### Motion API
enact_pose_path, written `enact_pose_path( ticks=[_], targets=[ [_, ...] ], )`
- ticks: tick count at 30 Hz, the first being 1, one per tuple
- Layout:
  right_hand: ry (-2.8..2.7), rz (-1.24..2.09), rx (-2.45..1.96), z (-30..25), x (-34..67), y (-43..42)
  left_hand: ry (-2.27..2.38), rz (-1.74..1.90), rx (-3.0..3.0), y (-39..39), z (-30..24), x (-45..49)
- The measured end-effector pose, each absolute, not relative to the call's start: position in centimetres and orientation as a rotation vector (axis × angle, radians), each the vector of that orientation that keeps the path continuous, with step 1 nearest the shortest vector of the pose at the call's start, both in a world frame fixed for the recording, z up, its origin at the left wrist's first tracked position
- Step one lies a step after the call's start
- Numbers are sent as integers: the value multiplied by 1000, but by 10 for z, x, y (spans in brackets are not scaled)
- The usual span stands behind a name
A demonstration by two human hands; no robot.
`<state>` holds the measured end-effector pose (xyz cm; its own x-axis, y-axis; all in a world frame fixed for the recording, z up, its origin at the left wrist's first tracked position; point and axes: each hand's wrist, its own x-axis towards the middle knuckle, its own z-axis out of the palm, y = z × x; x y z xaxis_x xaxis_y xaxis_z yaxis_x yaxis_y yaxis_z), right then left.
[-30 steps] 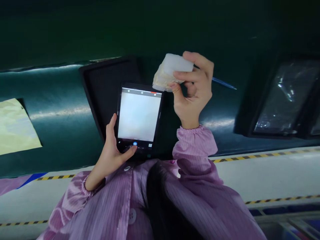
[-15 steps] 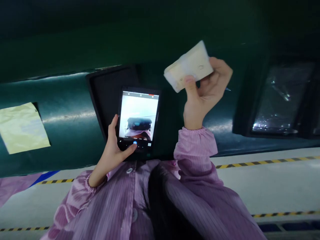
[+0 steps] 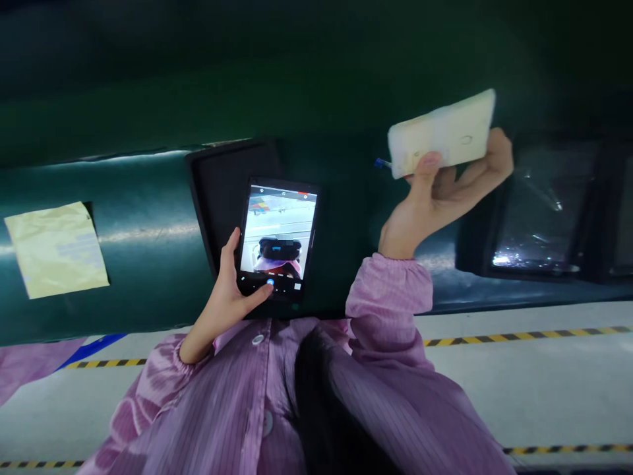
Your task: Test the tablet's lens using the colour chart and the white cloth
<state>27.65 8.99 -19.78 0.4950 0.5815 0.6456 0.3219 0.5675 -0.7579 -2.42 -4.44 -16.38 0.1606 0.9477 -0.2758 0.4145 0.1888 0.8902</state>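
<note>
My left hand (image 3: 225, 297) grips a black tablet (image 3: 246, 264) by its lower left corner, some fingers hidden behind it. The thumb lies on the lit screen near the round blue button of a camera view. Raised to the right, my right hand (image 3: 435, 198) pinches a cream-white, flat rectangular pad (image 3: 445, 135), thumb on its near face and fingers behind. A small ring mark shows on the pad; its exact kind I cannot make out. A blue-tipped thin object (image 3: 380, 163) pokes out at the pad's left end, mostly hidden.
Behind the tablet lies a black tray (image 3: 212, 181) on the dark green table (image 3: 148, 244). A crumpled yellow sheet (image 3: 57, 251) lies at the left. On the right, a black tray (image 3: 482, 244) holds a shiny, film-covered flat item (image 3: 539, 218). Striped tape (image 3: 529, 335) marks the floor.
My right hand has moved right with the pad and turned it flatter, and the blue tip now shows. The tablet's camera picture has shifted; my left thumb remains at the button.
</note>
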Motion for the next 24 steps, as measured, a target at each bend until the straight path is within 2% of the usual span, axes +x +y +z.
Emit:
enact_pose_path(
  ticks=[7, 15, 24],
  targets=[
    [-1410, 359, -1133, -191, 253, 85, 1429, 676, 1373, -46, -166, -22],
    [-1322, 213, -1315, -182, 272, 80, 1581, 860, 981, -40, -171, -23],
    [-1435, 503, -1505, -189, 273, 84, 1514, 892, 940, -23, -184, -29]
  ],
)
